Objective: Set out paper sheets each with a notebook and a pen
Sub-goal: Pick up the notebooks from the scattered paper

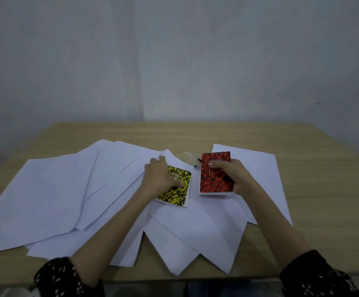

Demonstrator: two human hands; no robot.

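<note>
- While your right hand (236, 179) grips the red notebook (216, 172) above the overlapping sheets (71, 189), they may slide.
- Your left hand (161, 176) presses flat on the yellow notebook (177, 192); dragging it could fan them further.

Pens (196, 163) mostly hidden behind the red notebook (216, 172); yellow notebook (177, 190) partly under the left hand (161, 176)

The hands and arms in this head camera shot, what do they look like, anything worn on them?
Both hands are bare: no gloves, rings or watch show on the left hand or the right hand. The forearms are uncovered too. Each arm ends near the bottom edge in a pushed-up dark sleeve, black with small white flecks, the left sleeve and the right sleeve matching in pattern.
</note>
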